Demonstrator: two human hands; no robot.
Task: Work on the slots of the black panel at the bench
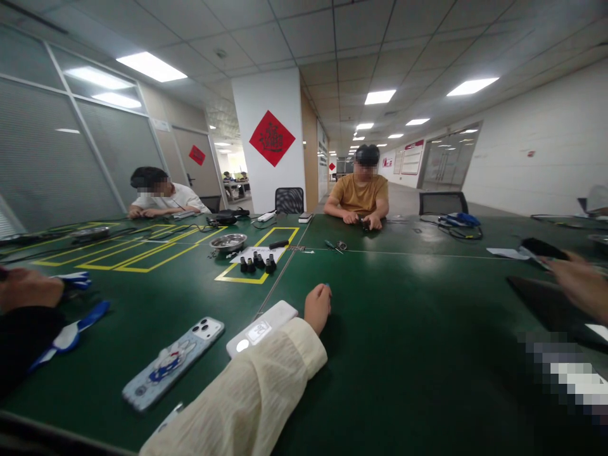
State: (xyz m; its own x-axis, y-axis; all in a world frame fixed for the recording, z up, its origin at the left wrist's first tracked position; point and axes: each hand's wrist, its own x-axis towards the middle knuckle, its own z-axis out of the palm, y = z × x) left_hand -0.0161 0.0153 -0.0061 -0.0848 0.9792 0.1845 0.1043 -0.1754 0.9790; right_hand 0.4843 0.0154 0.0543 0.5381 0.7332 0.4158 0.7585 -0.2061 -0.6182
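Note:
My left hand [317, 309], in a cream sleeve [266, 386], rests on the green table [403, 329] with its fingers curled closed. A tiny blue spot shows at the fingertips; whether it is a held object or a nail I cannot tell. Beside the wrist lies a white rectangular device [273, 320] with a label, partly covered by the sleeve. Left of it is a phone [173, 362] in a pale blue cartoon case. Another small object pokes out under my forearm. My right hand is out of view.
Farther on are several black cone-shaped parts [259, 262], a metal bowl [228, 242] and a small tool [332, 244]. A co-worker's hand [28, 288] is at left; another person's hand [577, 278] at right holds a dark object. Two people sit across the table.

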